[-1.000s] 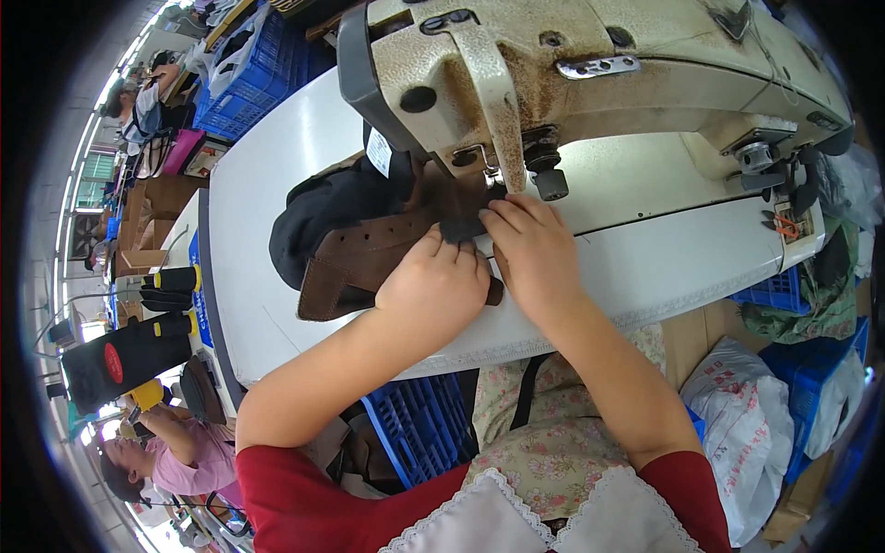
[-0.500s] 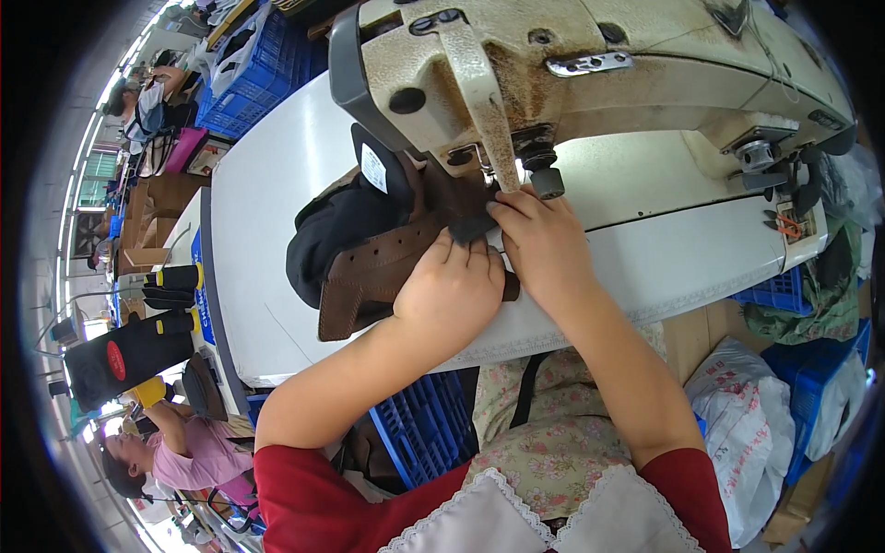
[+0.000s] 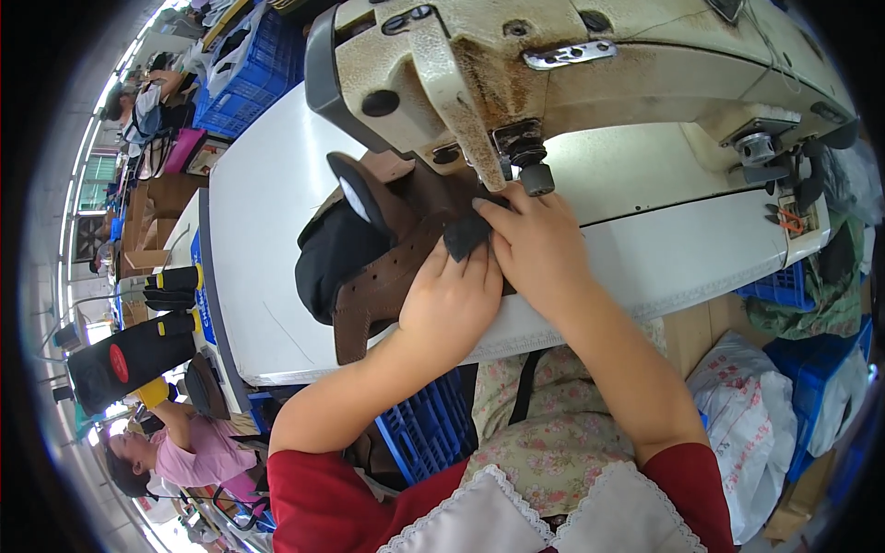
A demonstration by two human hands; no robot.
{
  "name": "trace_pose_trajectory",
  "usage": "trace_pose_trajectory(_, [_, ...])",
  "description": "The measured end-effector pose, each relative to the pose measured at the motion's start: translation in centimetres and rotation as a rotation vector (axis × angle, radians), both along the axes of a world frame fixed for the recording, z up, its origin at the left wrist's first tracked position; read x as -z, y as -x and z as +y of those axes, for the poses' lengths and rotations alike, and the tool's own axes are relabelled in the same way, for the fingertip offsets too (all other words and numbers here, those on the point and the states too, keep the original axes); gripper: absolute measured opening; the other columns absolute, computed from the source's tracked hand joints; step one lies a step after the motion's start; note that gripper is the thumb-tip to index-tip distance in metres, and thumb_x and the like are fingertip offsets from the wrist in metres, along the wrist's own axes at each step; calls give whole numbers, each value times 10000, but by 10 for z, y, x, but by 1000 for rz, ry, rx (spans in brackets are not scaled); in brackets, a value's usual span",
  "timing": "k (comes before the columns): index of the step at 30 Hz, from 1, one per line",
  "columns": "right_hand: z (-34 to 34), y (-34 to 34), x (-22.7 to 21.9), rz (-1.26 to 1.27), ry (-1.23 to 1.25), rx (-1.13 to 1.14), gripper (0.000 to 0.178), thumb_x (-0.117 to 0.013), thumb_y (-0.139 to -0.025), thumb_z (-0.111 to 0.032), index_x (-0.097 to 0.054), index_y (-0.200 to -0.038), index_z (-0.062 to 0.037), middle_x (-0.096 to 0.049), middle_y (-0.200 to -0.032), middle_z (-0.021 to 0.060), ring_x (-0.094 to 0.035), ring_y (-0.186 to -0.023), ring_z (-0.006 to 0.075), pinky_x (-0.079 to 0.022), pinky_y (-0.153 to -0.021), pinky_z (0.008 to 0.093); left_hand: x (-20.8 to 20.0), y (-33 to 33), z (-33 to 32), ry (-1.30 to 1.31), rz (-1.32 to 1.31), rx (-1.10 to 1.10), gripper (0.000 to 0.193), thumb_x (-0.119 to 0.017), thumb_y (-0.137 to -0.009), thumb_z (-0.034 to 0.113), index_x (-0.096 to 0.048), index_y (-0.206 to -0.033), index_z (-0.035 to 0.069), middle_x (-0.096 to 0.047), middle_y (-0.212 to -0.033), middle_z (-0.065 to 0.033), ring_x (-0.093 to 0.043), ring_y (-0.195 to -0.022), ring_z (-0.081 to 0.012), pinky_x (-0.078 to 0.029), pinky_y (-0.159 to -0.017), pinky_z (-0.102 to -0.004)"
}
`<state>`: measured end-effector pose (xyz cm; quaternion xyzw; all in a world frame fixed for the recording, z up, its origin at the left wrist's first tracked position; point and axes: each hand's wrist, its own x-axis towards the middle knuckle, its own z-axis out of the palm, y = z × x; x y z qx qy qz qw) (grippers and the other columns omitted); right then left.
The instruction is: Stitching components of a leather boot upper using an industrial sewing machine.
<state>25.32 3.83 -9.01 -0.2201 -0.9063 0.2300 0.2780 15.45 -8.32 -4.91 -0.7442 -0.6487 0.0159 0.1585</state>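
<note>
A brown leather piece (image 3: pixel 364 281) with a row of holes and a black lining (image 3: pixel 341 253) lies bunched under the head of a sewing machine (image 3: pixel 442 101). My left hand (image 3: pixel 452 300) grips its near edge, fingers bent and partly hidden under a small black flap (image 3: pixel 466 237). Close beside it, my right hand (image 3: pixel 539 240) pinches the leather edge just below the machine's presser area, its thumb touching the dark material. The needle and the exact stitching spot are hidden behind the machine arm and my fingers.
The white table (image 3: pixel 267 276) has a curved near edge against my lap. Orange-handled snips (image 3: pixel 788 219) lie at its right end. Blue crates (image 3: pixel 424 429) stand below, and a white plastic sack (image 3: pixel 742 424) is at right. A co-worker in pink (image 3: pixel 198 452) sits at left.
The leather piece has turned slightly: its strap end points more toward me and its white label shows edge-on. Both hands keep their grip and shift slightly with it. The machine appears a little further left.
</note>
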Motion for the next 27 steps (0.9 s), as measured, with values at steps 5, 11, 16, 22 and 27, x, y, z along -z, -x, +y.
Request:
trace_pose_trajectory(5, [-4, 0, 7, 16, 31, -13, 325, -708, -779, -121, -718, -1097, -57, -653, -1160, 113, -569, -1181, 311, -465, -991, 447, -96, 0, -27, 265, -617, 49, 154, -741, -715, 156, -671, -779, 34, -674, -769, -72, -682, -757, -250, -553, -706, -386])
trace_pose_trajectory(11, [-2, 0, 9, 50, -20, -1, 310, -704, -784, -122, -719, -1085, -52, -643, -1161, 116, -568, -1176, 309, -468, -992, 440, -157, 136, 21, 125, -561, -545, 233, -691, -845, 109, -702, -1055, 10, -724, -929, -101, -679, -879, -213, -519, -805, -336])
trace_pose_trajectory(16, [-3, -1, 5, 47, -36, -17, 308, -697, -776, -126, -719, -1073, -46, -641, -1134, 118, -568, -1164, 308, -469, -986, 441, -101, 202, 73, 505, -874, -183, 628, -842, -771, 322, -613, -1304, 81, -638, -1300, -56, -602, -1156, -201, -488, -997, -366])
trace_pose_trajectory(22, [2, -7, 5, 55, -18, -42, 318, -695, -766, -135, -705, -1065, -28, -630, -1106, 128, -562, -1156, 312, -468, -977, 436, -40, 167, 95, 484, -740, -48, 664, -849, -761, 348, -603, -1319, 85, -634, -1309, -52, -583, -1195, -214, -471, -1028, -376])
trace_pose_trajectory(27, [1, -3, 1, 56, -19, -68, 331, -698, -765, -146, -690, -1072, -20, -622, -1120, 124, -560, -1155, 312, -465, -979, 434, -3, 193, 77, 474, -642, 2, 693, -854, -753, 370, -595, -1331, 88, -631, -1316, -48, -567, -1227, -224, -458, -1053, -385])
